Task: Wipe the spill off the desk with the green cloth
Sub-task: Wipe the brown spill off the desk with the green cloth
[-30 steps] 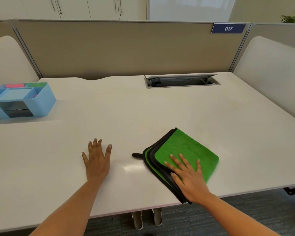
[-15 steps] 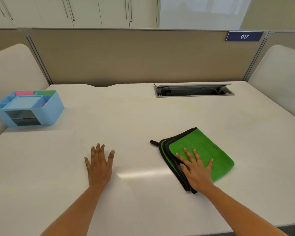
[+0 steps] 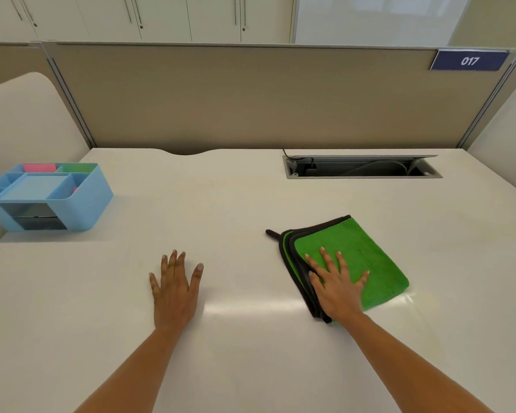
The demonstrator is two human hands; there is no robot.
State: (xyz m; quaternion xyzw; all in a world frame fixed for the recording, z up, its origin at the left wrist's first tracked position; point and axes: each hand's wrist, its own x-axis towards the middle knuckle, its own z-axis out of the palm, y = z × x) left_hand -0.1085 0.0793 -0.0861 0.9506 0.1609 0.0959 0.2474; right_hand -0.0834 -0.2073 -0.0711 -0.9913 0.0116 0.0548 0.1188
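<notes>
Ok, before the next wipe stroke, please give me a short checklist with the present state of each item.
1. Right hand flat on green cloth: ok.
2. Cloth folded, lying flat on desk: ok.
3. Left hand braced on desk, apart from cloth: ok.
4. Spill location visible: cannot tell, only glare shows.
5. Blue organizer far from cloth: ok.
6. Open cable slot behind cloth, not touching: ok.

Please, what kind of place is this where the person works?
Most likely an office cubicle. A white desk stands between fabric partition panels, one bearing a numbered plate "017", and the desk has a built-in cable tray and a blue desk organiser.
</notes>
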